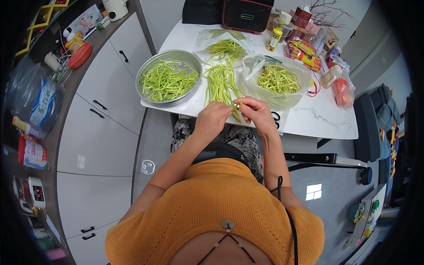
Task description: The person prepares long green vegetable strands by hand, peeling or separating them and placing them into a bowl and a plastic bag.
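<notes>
At the near edge of the white table, my left hand (pixel 211 120) and my right hand (pixel 258 115) come close together, fingertips pinched on a thin green stalk (pixel 238 106). Just beyond them lies a loose pile of long green stalks (pixel 221 84), its far end running up to an opened plastic bag (pixel 205 40). A round metal basin (pixel 199 84) on the left holds cut lengths of stalk. On the right, a bowl (pixel 291 101) lined with clear plastic holds shorter, yellowish-green pieces. Black scissor handles (pixel 276 119) show beside my right hand.
A dark box-shaped appliance (pixel 246 17), a yellow bottle (pixel 274 37) and snack packets (pixel 304 53) stand at the back. A bag of pinkish things (pixel 342 92) sits at the right. Grey cabinets (pixel 97 115) curve along the left; a black-and-metal bar (pixel 318 158) is at lower right.
</notes>
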### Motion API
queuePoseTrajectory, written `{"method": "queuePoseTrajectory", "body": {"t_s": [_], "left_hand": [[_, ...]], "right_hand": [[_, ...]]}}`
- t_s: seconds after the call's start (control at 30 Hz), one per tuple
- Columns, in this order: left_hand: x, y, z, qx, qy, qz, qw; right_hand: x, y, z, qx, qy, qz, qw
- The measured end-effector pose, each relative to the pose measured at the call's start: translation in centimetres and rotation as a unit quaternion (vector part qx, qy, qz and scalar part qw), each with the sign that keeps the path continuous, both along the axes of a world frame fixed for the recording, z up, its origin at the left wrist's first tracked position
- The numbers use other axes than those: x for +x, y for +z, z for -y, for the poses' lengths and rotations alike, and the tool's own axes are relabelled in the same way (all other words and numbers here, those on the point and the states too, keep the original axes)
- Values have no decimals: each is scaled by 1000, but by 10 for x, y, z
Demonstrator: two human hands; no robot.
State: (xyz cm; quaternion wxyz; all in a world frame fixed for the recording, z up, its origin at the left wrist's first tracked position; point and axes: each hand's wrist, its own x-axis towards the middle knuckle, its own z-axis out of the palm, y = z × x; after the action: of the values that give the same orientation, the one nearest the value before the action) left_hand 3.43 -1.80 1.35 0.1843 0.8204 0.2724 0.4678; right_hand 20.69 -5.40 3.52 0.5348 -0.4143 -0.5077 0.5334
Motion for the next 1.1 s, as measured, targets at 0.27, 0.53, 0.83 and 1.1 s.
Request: {"method": "queuePoseTrajectory", "body": {"t_s": [0.27,0.53,0.83,1.1], "left_hand": [[4,2,3,-9,1,6,1000],[3,1,4,-55,12,11,998],[-2,-14,-6,-319,-20,139,937],[-50,-2,-56,-252,139,220,932]], "right_hand": [[-8,0,-2,103,-123,105,981],[-11,-10,-7,72,-160,18,984],[-13,-3,0,109,-145,261,948],[32,-6,-6,34,-236,319,917]]}}
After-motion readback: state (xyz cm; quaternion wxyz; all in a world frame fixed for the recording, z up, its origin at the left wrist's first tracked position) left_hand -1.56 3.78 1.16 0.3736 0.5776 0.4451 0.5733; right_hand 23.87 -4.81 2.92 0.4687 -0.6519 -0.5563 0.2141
